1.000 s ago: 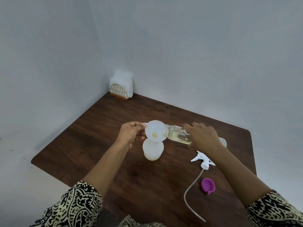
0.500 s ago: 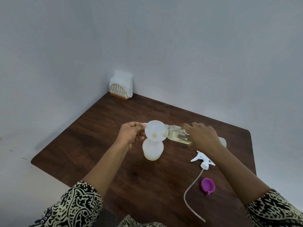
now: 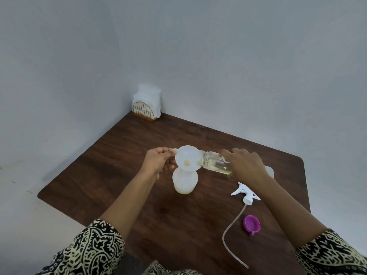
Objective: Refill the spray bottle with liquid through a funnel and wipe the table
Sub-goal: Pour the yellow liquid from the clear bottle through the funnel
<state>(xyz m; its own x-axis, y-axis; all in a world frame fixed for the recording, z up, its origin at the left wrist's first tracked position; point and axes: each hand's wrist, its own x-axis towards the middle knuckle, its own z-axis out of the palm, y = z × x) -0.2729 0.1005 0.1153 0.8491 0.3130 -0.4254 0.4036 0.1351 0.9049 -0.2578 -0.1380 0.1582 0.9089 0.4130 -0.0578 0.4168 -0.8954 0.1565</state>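
Spray bottle (image 3: pixel 185 182) stands near the middle of the table (image 3: pixel 119 155), its funnel (image 3: pixel 187 158) seated in the neck so liquid lands inside. Left hand (image 3: pixel 158 162) pinches the funnel's rim tab between thumb and fingers, probably to steady it. Right hand (image 3: pixel 245 162) wraps closed fingers around a clear refill bottle (image 3: pixel 215 162), tipped nearly flat, mouth over the funnel. Rightward, the sprayer head (image 3: pixel 246 194) and purple cap (image 3: pixel 251 224) lie aside.

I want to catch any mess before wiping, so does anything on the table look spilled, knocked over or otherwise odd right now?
Nothing looks spilled on the table. The spray head and purple cap lie loose on the wood, as expected mid-refill. The funnel sits tilted in the spray bottle, steadied by the left hand.
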